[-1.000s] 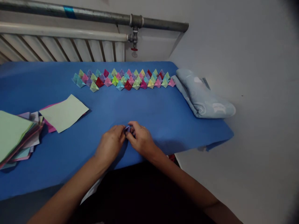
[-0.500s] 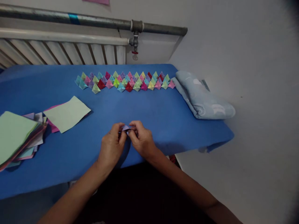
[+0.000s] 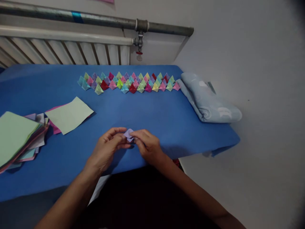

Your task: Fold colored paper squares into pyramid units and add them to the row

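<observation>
Between my two hands, just above the blue tabletop (image 3: 152, 117), is a small folded piece of purple paper (image 3: 129, 134). My left hand (image 3: 110, 143) pinches it from the left, thumb in front and fingers around its edge. From the right, my right hand (image 3: 148, 143) grips the paper with thumb and fingertips on its near faces. Part of the paper is hidden behind the fingers. Further back stand rows of small folded paper pieces (image 3: 132, 88) in many colours, pointed at the top.
At the left lies a stack of coloured paper sheets (image 3: 16, 136), with a loose pale green sheet (image 3: 71, 114) beside it over a pink one. A folded grey-blue cloth (image 3: 207, 101) rests at the right end. Behind the table are a radiator (image 3: 71, 52) and a metal pipe (image 3: 107, 22).
The purple paper has turned and now shows a larger, diamond-like face. My left hand has rolled and shifted slightly left; my right fingers have moved onto the paper's face.
</observation>
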### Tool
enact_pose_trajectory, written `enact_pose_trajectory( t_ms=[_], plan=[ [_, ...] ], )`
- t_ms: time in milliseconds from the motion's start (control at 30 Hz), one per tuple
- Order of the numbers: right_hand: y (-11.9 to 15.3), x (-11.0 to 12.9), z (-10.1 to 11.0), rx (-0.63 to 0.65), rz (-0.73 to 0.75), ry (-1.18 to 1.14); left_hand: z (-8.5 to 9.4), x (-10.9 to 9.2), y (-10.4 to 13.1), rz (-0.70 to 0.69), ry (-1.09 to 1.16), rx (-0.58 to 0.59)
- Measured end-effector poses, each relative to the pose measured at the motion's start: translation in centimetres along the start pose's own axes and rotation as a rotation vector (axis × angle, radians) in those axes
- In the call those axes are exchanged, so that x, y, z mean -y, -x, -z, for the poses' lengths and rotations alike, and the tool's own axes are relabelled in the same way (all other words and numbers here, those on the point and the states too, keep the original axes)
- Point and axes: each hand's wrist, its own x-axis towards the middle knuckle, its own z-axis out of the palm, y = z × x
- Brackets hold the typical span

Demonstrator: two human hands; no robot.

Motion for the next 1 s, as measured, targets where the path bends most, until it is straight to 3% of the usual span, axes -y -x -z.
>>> enact_pose_trajectory(
  t_ms=[133,200,300,367,467,733,1000],
  plan=[
    [0.5,-0.2,0.3,0.067,0.074,0.017,0.2,-0.1,-0.1,0.013,0.019,-0.003],
    [0.5,-0.2,0.4,0.044,0.036,-0.047,0.3,-0.1,-0.1,0.004,-0.021,-0.003],
    [0.1,0.4,0.6,-0.034,-0.239,-0.211,0.4,0.1,0.0,-0.04,-0.113,0.018],
    [-0.4,0.8,0.6,-0.015,-0.443,-0.331,0.5,0.3,0.2,-0.079,-0.182,0.047],
    [-1.1,1.3,0.4,0.058,-0.565,-0.492,0.4,0.5,0.5,-0.103,-0.261,0.095],
    [-1.1,1.3,0.2,-0.029,-0.584,-0.541,0.3,0.6,0.8,-0.025,-0.329,0.213],
    [-0.8,1.7,0.6,0.03,-0.471,-0.437,0.3,0.8,1.2,-0.085,-0.468,0.231]
  ],
)
